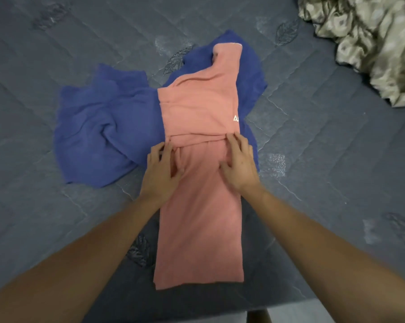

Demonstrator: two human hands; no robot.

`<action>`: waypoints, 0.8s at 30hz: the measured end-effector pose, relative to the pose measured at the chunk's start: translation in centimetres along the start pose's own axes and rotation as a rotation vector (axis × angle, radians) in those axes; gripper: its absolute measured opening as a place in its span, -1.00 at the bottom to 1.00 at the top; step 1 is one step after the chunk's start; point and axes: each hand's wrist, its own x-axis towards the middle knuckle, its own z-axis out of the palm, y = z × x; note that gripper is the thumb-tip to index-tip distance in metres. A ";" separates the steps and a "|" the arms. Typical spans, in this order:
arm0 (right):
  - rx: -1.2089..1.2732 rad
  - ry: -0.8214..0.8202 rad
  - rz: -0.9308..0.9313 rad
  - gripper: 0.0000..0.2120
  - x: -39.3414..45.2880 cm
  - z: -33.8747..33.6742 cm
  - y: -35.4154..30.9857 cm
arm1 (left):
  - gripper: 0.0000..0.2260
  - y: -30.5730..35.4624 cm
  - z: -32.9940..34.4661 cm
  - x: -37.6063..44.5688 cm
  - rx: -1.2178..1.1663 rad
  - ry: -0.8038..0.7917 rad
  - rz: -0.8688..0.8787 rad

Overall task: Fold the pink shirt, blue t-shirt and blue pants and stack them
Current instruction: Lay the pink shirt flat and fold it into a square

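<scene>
Pink shirt [198,206], folded lengthwise into a long narrow strip, lies on the grey quilted mattress [313,159], its lower hem close to the near edge and its upper part running away toward the middle. A small white logo [236,118] shows at its right side. Both hands rest on the strip about halfway along, beside a crosswise fold: the left hand [162,171] lies flat at the shirt's left edge with fingers loosely spread, and the right hand [240,163] presses near the right edge, fingers spread and slightly bent. Under the shirt's upper half sits crumpled blue clothing [103,131], spreading mostly to the left. A rumpled beige patterned cloth [371,43] lies at the far right corner.
</scene>
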 end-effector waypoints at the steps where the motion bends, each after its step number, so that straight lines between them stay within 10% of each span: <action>1: 0.027 0.011 0.033 -0.23 -1.3 0.1 -0.1 | -0.35 -0.5 0.1 -1.2 -0.080 -0.006 -0.040; 8: 0.207 0.008 0.363 -0.40 -9.2 0.4 -0.3 | -0.45 -1.0 1.0 -10.0 -0.433 -0.157 -0.377; 14: 0.319 -0.305 0.600 -0.74 -15.5 0.9 2.3 | -0.65 -1.7 2.1 -17.4 -0.412 -0.214 -0.457; 24: 0.434 -0.383 0.529 -0.82 -20.5 0.9 3.2 | -0.89 -0.9 2.2 -21.5 -0.440 -0.113 -0.516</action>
